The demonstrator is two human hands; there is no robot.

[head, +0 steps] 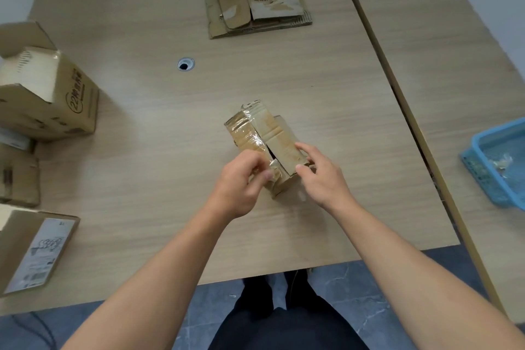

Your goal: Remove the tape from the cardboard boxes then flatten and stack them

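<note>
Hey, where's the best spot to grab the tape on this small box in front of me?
Take the lifted tape end at the small box's near end, coming from the near left, where the left hand pinches it. It stands peeled up there, while farther along the tape looks stuck flat. The right hand braces the near right corner.

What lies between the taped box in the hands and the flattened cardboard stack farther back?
Only bare table, as the head view shows; the cable hole sits off to the left of that stretch.
</note>
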